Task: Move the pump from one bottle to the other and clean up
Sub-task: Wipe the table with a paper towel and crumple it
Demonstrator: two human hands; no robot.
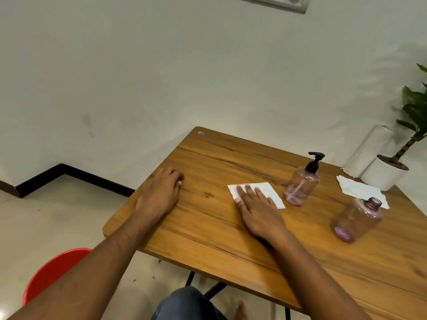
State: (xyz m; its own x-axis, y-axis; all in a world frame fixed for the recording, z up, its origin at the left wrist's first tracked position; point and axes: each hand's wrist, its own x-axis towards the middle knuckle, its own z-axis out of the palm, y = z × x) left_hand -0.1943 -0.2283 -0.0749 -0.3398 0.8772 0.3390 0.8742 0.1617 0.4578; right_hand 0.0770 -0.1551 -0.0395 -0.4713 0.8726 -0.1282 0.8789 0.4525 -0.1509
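Two see-through pink bottles stand on the wooden table [208, 227]. The farther bottle [300, 185] carries the black pump [314, 160]. The nearer bottle [355, 219] has a bare, uncapped neck. A white tissue [265, 190] lies flat on the table left of the pump bottle. My right hand [258, 209] rests flat on it, fingers spread over its left part. My left hand [161, 192] lies on the table near the left edge, fingers curled loosely, holding nothing.
More white tissue [360, 190] lies behind the open bottle. At the table's far right corner stand a paper roll [367, 151] and a potted plant [390, 172]. A red bucket [53, 271] sits on the floor at the lower left.
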